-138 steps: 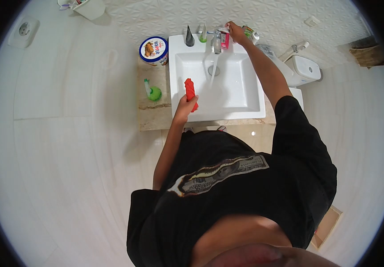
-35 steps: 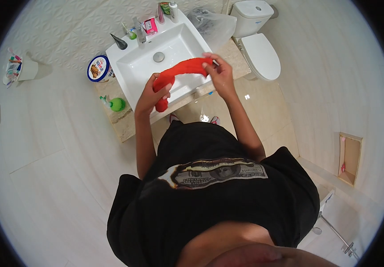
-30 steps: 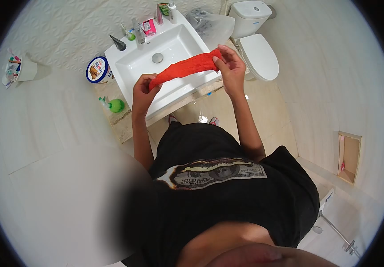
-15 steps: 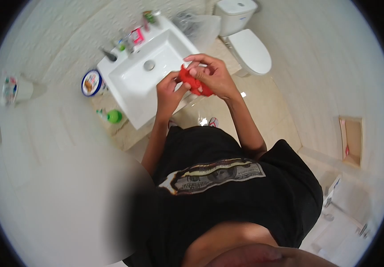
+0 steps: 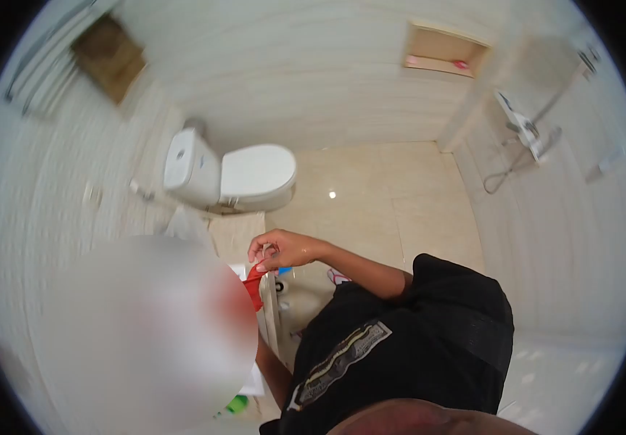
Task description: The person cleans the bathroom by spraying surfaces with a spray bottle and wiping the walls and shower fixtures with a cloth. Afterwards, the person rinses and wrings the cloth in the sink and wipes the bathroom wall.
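Observation:
My right hand [image 5: 287, 249] is closed, with thumb and fingertips pinching the top of a red cloth [image 5: 253, 290]. The cloth hangs down beside the edge of the washbasin counter, stretched between the hand and a large blurred patch. That patch covers part of the cloth, most of the basin and my whole left hand; only my left forearm shows below it. A white corner of the washbasin [image 5: 252, 380] appears under the patch, close to a green bottle [image 5: 237, 404].
A white toilet [image 5: 258, 171] stands beyond the counter [image 5: 239, 235], against the textured wall. Tiled floor [image 5: 360, 181] stretches to the right. A slipper [image 5: 338, 276] shows below my right forearm. Farther off are a wall niche [image 5: 447, 52], a hand shower [image 5: 523, 138] and a towel rack [image 5: 44, 65].
The view has turned to the right, bringing the toilet, floor and shower further in. The blurred patch now covers my left hand and the basin. The red cloth, earlier bunched between both hands, hangs stretched.

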A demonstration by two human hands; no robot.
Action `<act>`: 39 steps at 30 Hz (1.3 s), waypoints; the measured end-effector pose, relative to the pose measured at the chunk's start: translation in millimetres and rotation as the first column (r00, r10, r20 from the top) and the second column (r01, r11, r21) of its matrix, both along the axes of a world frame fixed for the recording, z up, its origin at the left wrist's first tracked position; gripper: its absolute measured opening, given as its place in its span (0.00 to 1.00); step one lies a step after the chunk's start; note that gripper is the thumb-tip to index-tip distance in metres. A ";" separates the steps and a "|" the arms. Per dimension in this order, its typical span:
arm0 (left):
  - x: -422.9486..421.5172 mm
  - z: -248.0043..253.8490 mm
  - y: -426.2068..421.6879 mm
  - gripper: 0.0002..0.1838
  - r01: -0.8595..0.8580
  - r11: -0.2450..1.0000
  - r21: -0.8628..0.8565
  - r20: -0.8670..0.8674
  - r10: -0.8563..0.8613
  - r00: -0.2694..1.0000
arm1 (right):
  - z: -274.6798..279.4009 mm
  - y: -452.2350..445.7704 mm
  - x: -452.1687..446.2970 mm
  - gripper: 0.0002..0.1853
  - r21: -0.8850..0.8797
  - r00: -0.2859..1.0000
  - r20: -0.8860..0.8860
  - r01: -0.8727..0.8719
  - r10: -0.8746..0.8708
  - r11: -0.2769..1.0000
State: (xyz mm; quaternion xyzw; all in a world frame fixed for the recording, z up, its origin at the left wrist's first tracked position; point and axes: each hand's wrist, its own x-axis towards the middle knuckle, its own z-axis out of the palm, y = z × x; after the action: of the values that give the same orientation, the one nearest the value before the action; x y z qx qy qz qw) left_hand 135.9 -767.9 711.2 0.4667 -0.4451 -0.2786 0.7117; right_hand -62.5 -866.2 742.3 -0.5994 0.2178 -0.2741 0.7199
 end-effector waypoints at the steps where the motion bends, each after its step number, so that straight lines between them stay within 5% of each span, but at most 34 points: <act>1: -3.3 10.0 -11.7 0.11 0.014 1.000 0.017 0.021 -0.015 1.000 | -6.5 -7.8 -16.3 0.14 -0.038 0.996 -0.036 0.080 -0.081 0.996; 5: -19.9 16.0 -62.5 0.13 0.050 0.999 0.004 0.170 -0.050 0.984 | -9.8 -17.7 -80.9 0.16 -0.097 0.977 -0.048 0.202 -0.207 0.975; 9: -105.4 22.6 -116.7 0.13 0.253 0.967 0.017 0.161 -0.253 0.954 | -13.5 -12.0 -149.4 0.36 -0.373 0.918 -0.060 0.343 -0.391 0.862; 12: -175.5 27.9 -134.4 0.12 0.404 0.905 0.132 0.205 -0.424 0.882 | -16.2 -1.3 -185.0 0.47 -0.065 0.859 -0.135 0.489 -0.494 0.870; 15: -235.3 23.4 -142.5 0.11 0.609 0.766 0.207 0.209 -0.642 0.737 | -30.9 9.6 -222.6 0.52 -0.143 0.686 -0.101 0.706 -0.720 0.693; 16: -249.5 23.9 -143.9 0.11 0.662 0.714 0.228 0.196 -0.700 0.687 | -25.4 17.3 -232.9 0.40 -0.067 0.587 -0.059 0.805 -0.808 0.590; 20: -265.0 2.9 -169.0 0.11 0.743 0.603 0.291 0.235 -0.798 0.555 | -35.1 30.5 -257.9 0.10 -0.370 0.263 -0.125 0.882 -0.957 0.291; 23: -287.1 -1.6 -184.5 0.11 0.851 0.462 0.250 0.039 -0.883 0.468 | -35.3 33.2 -279.1 0.11 -0.444 0.171 0.033 0.885 -0.985 0.139; 25: -303.2 -3.3 -195.7 0.12 0.862 0.455 0.221 0.133 -0.890 0.436 | -21.1 33.1 -297.9 0.12 -0.695 0.102 0.114 0.719 -0.988 -0.006; 27: -324.5 -0.8 -214.6 0.12 0.862 0.470 0.189 0.188 -0.879 0.439 | -15.7 20.3 -314.7 0.13 -0.691 0.176 0.104 0.720 -0.979 0.056; 29: -354.8 -0.4 -232.4 0.09 0.855 0.501 0.134 0.141 -0.864 0.484 | -20.7 7.6 -336.6 0.13 -0.416 0.379 0.018 0.844 -0.925 0.337; 32: -410.0 12.6 -268.8 0.09 0.846 0.533 0.032 0.179 -0.835 0.520 | 9.0 -21.5 -371.9 0.13 -0.346 0.362 -0.085 0.863 -0.928 0.368; 35: -465.9 16.6 -319.6 0.09 0.873 0.484 -0.062 0.140 -0.862 0.488 | 10.1 -67.0 -408.4 0.12 -0.096 0.403 0.094 0.914 -0.910 0.395; 39: -557.0 37.3 -375.9 0.09 0.938 0.343 -0.047 0.210 -0.915 0.345 | -10.2 -114.2 -481.6 0.17 -0.456 0.362 -0.023 0.826 -0.932 0.332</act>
State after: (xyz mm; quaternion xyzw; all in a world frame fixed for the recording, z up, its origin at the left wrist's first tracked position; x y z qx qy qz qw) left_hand -421.1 -1143.7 748.5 0.0919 -0.7026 -0.5616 0.4272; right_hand -544.1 -980.4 732.2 -0.5364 0.5534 -0.5696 0.2857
